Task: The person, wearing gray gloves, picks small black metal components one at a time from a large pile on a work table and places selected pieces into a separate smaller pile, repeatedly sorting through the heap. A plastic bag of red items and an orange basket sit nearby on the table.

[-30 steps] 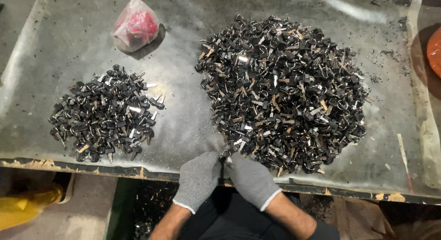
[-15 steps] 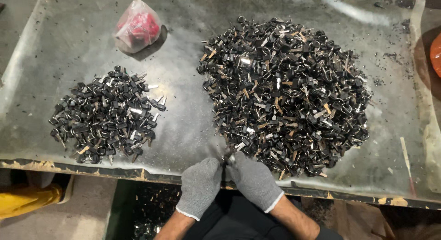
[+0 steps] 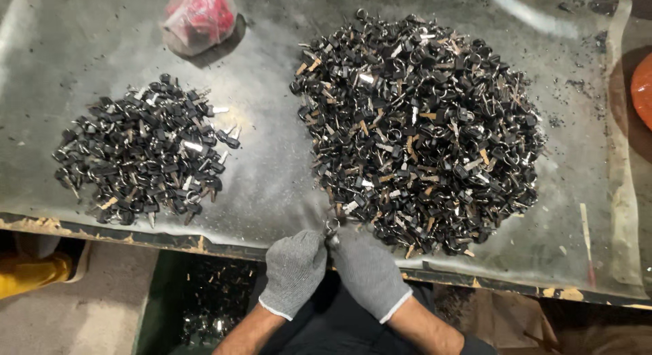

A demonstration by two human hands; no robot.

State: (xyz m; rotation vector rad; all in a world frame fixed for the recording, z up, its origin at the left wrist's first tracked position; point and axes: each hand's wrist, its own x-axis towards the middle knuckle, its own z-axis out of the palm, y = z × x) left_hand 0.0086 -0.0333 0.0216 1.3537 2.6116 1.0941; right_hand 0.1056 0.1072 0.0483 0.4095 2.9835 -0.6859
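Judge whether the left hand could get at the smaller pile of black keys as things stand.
Probably yes: the left hand sits at the table edge, and only bare tabletop lies between it and the smaller pile, though both hands pinch a small ring.

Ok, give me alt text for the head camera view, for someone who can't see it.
Two grey-gloved hands, left hand and right hand, pinch a small metal ring together at the table edge. Above lie a large pile of black keys, a smaller pile and a red-filled bag.
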